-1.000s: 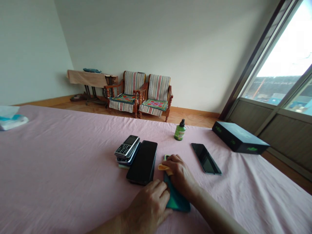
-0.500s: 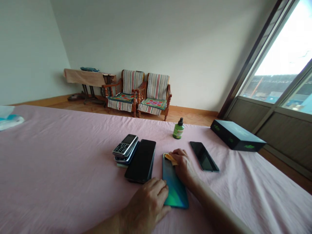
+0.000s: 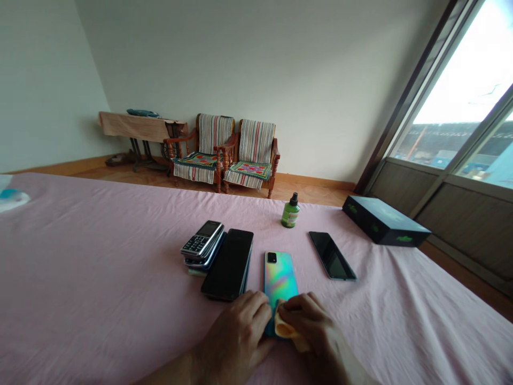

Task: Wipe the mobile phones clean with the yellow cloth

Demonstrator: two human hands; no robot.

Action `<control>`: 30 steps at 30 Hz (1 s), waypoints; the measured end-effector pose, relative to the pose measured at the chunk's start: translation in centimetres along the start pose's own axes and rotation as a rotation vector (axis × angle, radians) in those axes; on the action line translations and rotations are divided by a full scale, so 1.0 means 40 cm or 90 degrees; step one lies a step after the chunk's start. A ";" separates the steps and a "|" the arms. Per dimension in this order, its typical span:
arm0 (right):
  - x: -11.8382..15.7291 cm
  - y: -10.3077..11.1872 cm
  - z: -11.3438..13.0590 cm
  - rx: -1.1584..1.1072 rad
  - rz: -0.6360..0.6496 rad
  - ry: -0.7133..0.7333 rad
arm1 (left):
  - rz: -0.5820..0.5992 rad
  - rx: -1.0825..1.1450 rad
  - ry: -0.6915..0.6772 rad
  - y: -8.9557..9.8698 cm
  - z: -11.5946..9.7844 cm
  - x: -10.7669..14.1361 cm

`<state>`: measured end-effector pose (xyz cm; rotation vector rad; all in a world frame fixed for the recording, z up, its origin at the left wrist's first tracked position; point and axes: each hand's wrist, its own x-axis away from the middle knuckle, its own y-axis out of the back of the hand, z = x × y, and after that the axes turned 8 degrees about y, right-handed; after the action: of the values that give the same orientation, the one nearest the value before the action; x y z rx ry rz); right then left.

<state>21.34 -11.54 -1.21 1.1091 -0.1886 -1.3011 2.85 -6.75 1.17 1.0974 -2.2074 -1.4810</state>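
Observation:
A shiny blue-green smartphone (image 3: 279,275) lies back up on the pink cloth, its camera block at the far end. My left hand (image 3: 244,331) is closed along its left edge, fingers against the side and the thumb by the near end. In my right hand (image 3: 315,326) is a folded yellow cloth (image 3: 285,327), pressed on the lower part of the phone's back. Left of it lies a stack of dark smartphones (image 3: 229,264), and beyond that a pile topped by a silver keypad phone (image 3: 203,239).
A black smartphone (image 3: 332,255) rests on the right of the pink bedsheet (image 3: 120,278). Behind it stand a green spray bottle (image 3: 290,212) and a black box (image 3: 385,220). Two wooden chairs (image 3: 252,149) and a covered table (image 3: 136,125) are by the wall.
My right hand has slid the yellow cloth from the phone's far end down to its near end, uncovering the camera block. My left hand stays at the left edge.

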 end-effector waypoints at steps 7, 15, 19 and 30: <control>-0.078 0.023 -0.104 0.092 -0.070 -0.038 | 0.004 -0.039 -0.020 0.001 0.002 0.001; -0.163 0.030 -0.207 0.108 -0.093 -0.044 | -0.018 -0.041 -0.045 -0.005 0.012 0.005; -0.124 0.037 -0.173 0.089 -0.077 -0.050 | -0.005 -0.042 -0.040 -0.001 0.007 0.005; 0.024 0.022 -0.018 0.066 -0.027 -0.067 | -0.007 -0.039 -0.033 -0.005 0.010 0.002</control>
<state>22.73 -12.05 -1.38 1.1377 -0.3157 -1.4011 2.64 -6.58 0.78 1.0646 -2.1776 -1.5882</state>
